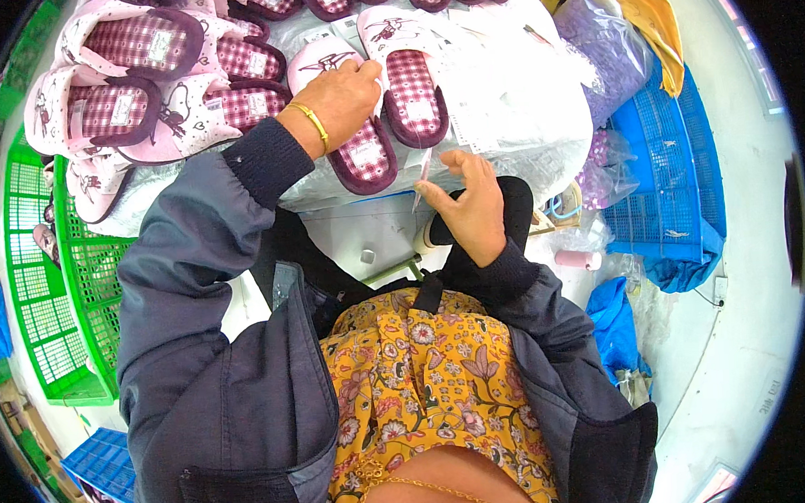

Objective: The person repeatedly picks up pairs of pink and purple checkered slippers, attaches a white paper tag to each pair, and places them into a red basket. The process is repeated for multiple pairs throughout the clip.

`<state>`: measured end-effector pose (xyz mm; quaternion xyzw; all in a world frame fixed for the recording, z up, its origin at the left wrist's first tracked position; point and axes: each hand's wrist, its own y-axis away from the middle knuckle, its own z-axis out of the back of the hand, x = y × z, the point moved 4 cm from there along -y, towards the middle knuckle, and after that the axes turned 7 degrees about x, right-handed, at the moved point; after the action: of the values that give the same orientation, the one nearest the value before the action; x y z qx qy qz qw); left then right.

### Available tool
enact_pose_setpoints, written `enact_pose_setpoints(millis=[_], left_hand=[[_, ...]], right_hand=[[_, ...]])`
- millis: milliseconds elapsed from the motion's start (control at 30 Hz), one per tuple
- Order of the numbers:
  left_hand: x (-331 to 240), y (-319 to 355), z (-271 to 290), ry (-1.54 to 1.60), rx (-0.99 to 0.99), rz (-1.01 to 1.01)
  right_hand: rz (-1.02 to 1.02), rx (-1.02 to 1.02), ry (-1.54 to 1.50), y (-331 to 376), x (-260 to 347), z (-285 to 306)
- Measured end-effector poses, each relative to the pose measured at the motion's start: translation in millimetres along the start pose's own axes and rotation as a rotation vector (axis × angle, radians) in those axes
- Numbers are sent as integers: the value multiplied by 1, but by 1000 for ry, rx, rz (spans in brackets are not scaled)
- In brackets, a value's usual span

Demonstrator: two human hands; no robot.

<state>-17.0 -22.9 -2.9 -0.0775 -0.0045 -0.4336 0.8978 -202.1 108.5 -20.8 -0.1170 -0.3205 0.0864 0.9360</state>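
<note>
A pair of pink slippers with dark plum trim and checked insoles lies at the near edge of the heaped table. My left hand [338, 104] is closed over the left slipper [364, 156], its fingertips by the right slipper [412, 92]. A thin pale strip [423, 173], seen nearly edge-on, hangs below the right slipper's heel, with a fine thread-like line running up from it. My right hand [471, 204] has its thumb and forefinger at this strip, apparently pinching it. What the strip is cannot be made out.
More matching slippers [122, 111] are piled at the left and far side. Clear plastic wrapping [529, 145] covers the table. Green crates [82, 296] stand at the left, a blue crate [658, 183] at the right. A bagged purple bundle [601, 50] sits beside the table.
</note>
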Motion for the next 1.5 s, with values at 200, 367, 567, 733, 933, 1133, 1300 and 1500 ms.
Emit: enact_pose_setpoints(millis=[200, 367, 567, 733, 933, 1133, 1300, 1500], left_hand=[[9, 2, 7, 61, 6, -66], [19, 3, 11, 67, -45, -99], [15, 11, 14, 165, -105, -48], [8, 20, 33, 235, -213, -47], [-15, 30, 41, 62, -365, -59], [-13, 30, 42, 349, -403, 195], [-8, 31, 33, 1005, -346, 399], [-6, 22, 6, 1472, -354, 381]], right_hand=[[46, -125, 83, -19, 5, -16], [-95, -55, -102, -21, 0, -16], [65, 1, 57, -41, 16, 27], [184, 81, 156, -61, 40, 44], [363, -36, 500, -89, 68, 48], [337, 120, 475, -95, 52, -1], [141, 243, 36, -78, 38, 3], [192, 163, -59, -75, 20, -3]])
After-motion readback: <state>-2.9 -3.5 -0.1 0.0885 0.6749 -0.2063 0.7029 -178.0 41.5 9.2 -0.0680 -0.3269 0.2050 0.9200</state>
